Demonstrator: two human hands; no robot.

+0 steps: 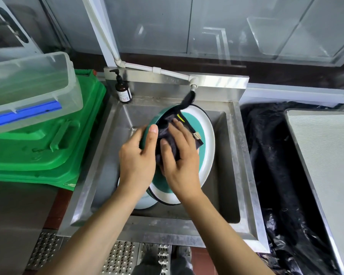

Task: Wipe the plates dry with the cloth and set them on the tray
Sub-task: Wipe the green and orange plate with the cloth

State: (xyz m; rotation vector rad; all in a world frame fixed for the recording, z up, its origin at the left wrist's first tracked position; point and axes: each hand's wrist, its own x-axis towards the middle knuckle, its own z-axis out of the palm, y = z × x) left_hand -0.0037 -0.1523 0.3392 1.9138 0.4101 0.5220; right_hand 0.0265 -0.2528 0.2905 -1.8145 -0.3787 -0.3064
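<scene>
The plate point(205, 135), teal in the middle with a white rim, is held tilted on edge over the steel sink point(236, 155) at the centre of the frame, and that is where the risk lies: the left hand point(136, 155) alone carries it, fingers curled round the left rim with the thumb over the edge, so if that grip slackens on a wet rim while the other hand rubs, the plate could slide down and knock the second plate point(145, 201) lying in the basin below it. The dark cloth point(167, 135) is bunched against the plate's face, and the right hand point(180, 155) lies on top of it, fingers spread and pressing it flat to the plate, thumb tucked at the cloth's lower left fold. One corner of the cloth trails up past the plate's top rim towards the tap point(193, 84); it could pick up drips there and wet the plate again. A tray is hard to name with certainty; the flat grey surface point(326, 155) at the right edge of the frame may be it, and the plate is well apart from it.
</scene>
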